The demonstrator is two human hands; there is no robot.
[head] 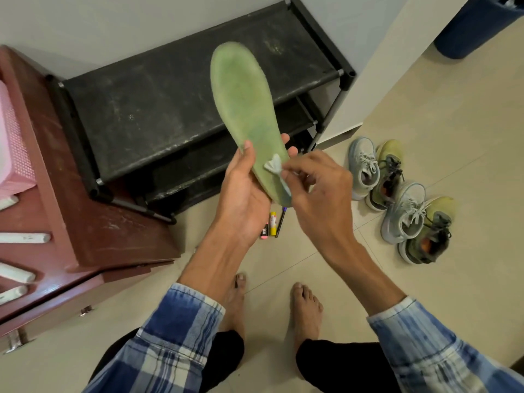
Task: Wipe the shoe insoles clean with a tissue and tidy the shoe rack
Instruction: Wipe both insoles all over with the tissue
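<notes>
A worn green insole [243,109] is held up in front of a black shoe rack [170,114], with the heel end nearest the viewer and the toe end pointing away. The heel end is gripped by the left hand [246,191]: the thumb is laid on the upper face, and the fingers [292,151] are curled round from behind the far edge. A small twisted white tissue [274,168] is pinched by the fingers of the right hand [317,191] and is pressed against the insole near the heel.

The rack's top shelf is seen to be dusty and streaked, and lower shelves are visible beneath it. A reddish-brown cabinet [93,222] is placed just left of the rack. On the tiled floor [425,109] to the right, four shoes are set close together: two pale blue [364,165] and two olive [390,171], in alternating order. Two lighters [273,224] and a pen [280,222] are seen on the floor below the hands. Blue plaid sleeves [181,321] and two bare feet [306,304] are visible at the bottom.
</notes>
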